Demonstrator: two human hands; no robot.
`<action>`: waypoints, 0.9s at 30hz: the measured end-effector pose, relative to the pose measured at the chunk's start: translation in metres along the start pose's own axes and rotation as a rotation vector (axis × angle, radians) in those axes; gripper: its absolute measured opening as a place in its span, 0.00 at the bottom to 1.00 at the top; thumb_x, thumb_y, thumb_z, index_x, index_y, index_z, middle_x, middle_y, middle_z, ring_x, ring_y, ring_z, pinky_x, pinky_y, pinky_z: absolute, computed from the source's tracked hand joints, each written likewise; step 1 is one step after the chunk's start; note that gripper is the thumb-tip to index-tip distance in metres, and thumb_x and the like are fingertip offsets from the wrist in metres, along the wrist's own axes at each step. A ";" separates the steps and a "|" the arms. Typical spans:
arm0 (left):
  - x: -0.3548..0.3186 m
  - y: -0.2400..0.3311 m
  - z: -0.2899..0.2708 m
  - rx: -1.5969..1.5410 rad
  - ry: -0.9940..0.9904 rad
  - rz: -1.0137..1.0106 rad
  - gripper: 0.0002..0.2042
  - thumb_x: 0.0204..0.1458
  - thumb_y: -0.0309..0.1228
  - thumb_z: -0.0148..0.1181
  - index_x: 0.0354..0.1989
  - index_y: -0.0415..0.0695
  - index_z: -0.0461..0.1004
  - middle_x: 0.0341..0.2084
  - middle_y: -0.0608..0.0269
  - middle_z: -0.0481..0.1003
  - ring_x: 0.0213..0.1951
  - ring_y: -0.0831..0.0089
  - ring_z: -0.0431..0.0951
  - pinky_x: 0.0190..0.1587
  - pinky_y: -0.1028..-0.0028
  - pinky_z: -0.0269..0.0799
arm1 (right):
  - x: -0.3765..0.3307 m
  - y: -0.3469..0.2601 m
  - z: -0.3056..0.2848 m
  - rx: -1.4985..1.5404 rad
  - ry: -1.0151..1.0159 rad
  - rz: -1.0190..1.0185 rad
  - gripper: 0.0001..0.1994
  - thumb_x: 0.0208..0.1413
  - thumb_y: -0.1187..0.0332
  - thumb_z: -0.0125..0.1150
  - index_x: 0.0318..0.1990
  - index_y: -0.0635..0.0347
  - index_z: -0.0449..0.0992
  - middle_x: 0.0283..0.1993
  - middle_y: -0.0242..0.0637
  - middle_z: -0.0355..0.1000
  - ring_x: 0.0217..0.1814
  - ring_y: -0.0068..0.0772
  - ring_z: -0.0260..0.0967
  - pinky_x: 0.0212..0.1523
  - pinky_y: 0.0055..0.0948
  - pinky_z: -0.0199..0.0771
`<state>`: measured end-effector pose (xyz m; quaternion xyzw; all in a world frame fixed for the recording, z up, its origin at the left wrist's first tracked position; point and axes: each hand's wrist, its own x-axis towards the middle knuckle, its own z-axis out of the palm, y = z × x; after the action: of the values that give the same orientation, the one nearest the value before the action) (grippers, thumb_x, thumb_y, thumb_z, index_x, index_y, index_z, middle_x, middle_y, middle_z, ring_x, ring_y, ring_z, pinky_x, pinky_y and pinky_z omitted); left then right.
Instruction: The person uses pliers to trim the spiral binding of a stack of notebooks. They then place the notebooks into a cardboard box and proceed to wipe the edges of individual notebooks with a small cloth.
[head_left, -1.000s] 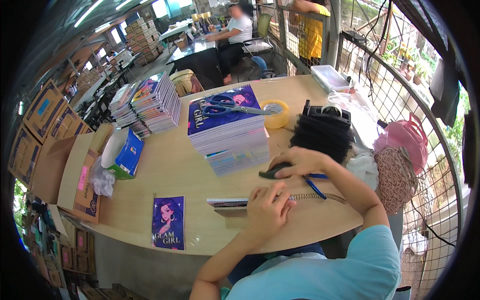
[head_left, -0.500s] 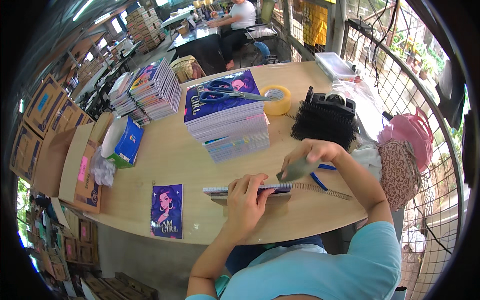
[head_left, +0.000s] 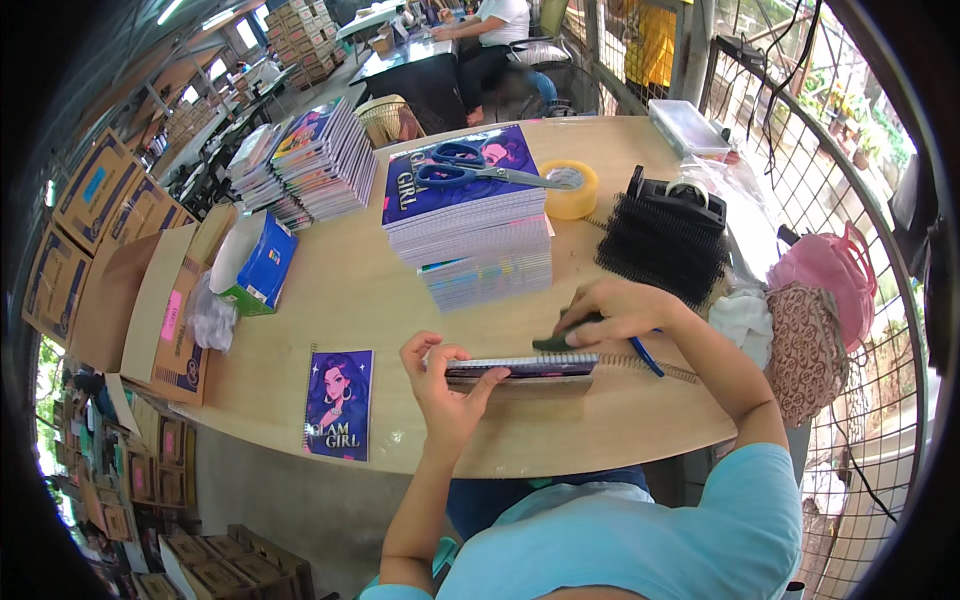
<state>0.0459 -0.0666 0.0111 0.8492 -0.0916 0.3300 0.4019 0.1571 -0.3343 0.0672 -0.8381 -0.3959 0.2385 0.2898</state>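
Observation:
My left hand (head_left: 440, 388) grips the left end of a notebook (head_left: 530, 368), thumb on the near side and fingers behind. The notebook is held on edge above the table, its punched side up. From its right end a thin spiral wire coil (head_left: 677, 373) sticks out. Just behind the notebook, my right hand (head_left: 622, 308) is closed on a dark green, flat piece (head_left: 553, 344), perhaps a pad or folded cloth, low at the table top. Beside that hand lies a tool with blue handles (head_left: 646, 358), partly hidden by my wrist.
A finished spiral notebook (head_left: 340, 405) lies at left. Ahead, scissors (head_left: 480, 172) rest on a notebook stack (head_left: 480, 235) beside a tape roll (head_left: 572, 195). Black coils (head_left: 660, 250) lie at right, bags (head_left: 805, 345) beyond. Cartons (head_left: 165, 330) stand left; a person (head_left: 500, 25) sits far off.
My left hand has slid to the notebook's left end. My right hand has brought the dark green piece down behind the notebook. The whole view has shifted slightly.

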 end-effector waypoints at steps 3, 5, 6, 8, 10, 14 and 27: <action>0.000 0.004 0.009 -0.061 0.013 -0.034 0.24 0.31 0.37 0.80 0.31 0.45 0.68 0.43 0.56 0.61 0.49 0.61 0.63 0.46 0.65 0.62 | -0.006 0.030 0.016 1.091 0.029 -0.230 0.28 0.51 0.53 0.61 0.48 0.74 0.77 0.50 0.50 0.76 0.52 0.43 0.72 0.57 0.38 0.66; 0.003 0.006 0.014 -0.094 0.013 -0.027 0.24 0.31 0.38 0.80 0.30 0.45 0.68 0.42 0.57 0.61 0.48 0.62 0.63 0.45 0.66 0.61 | -0.008 0.040 0.017 0.694 0.072 -0.111 0.30 0.52 0.50 0.59 0.48 0.75 0.76 0.48 0.51 0.76 0.51 0.45 0.72 0.56 0.37 0.66; 0.003 0.006 0.015 -0.090 0.004 -0.032 0.24 0.31 0.38 0.80 0.31 0.45 0.69 0.43 0.57 0.61 0.48 0.61 0.63 0.46 0.66 0.61 | -0.007 0.021 0.008 0.489 0.119 -0.022 0.31 0.51 0.49 0.60 0.47 0.76 0.76 0.48 0.51 0.76 0.51 0.45 0.72 0.57 0.37 0.66; 0.003 0.009 0.016 -0.080 -0.014 -0.042 0.24 0.32 0.37 0.80 0.31 0.45 0.69 0.44 0.56 0.60 0.48 0.61 0.62 0.47 0.65 0.62 | -0.004 0.032 0.007 0.620 0.148 -0.031 0.29 0.51 0.52 0.61 0.46 0.76 0.77 0.47 0.52 0.76 0.50 0.43 0.73 0.54 0.34 0.68; 0.004 0.014 0.019 -0.061 -0.012 -0.008 0.23 0.32 0.37 0.80 0.31 0.45 0.69 0.46 0.54 0.59 0.49 0.60 0.62 0.49 0.64 0.62 | -0.004 0.034 0.007 0.649 0.108 -0.194 0.27 0.52 0.54 0.61 0.44 0.76 0.77 0.46 0.53 0.76 0.49 0.44 0.73 0.52 0.34 0.69; 0.004 0.021 0.020 0.016 -0.052 0.017 0.22 0.34 0.36 0.79 0.30 0.44 0.69 0.50 0.52 0.55 0.49 0.59 0.60 0.51 0.63 0.63 | -0.007 0.017 -0.003 0.233 0.071 0.014 0.24 0.52 0.55 0.61 0.44 0.74 0.79 0.46 0.55 0.76 0.47 0.48 0.74 0.49 0.36 0.71; 0.003 0.023 0.019 0.050 -0.045 0.019 0.22 0.34 0.38 0.79 0.31 0.44 0.70 0.55 0.50 0.52 0.54 0.56 0.56 0.53 0.59 0.61 | -0.034 0.031 -0.009 0.979 0.174 -0.438 0.40 0.41 0.37 0.56 0.40 0.76 0.80 0.45 0.63 0.75 0.45 0.54 0.75 0.54 0.38 0.71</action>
<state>0.0480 -0.0953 0.0183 0.8652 -0.1005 0.3169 0.3754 0.1598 -0.3808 0.0586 -0.5198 -0.3785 0.2586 0.7209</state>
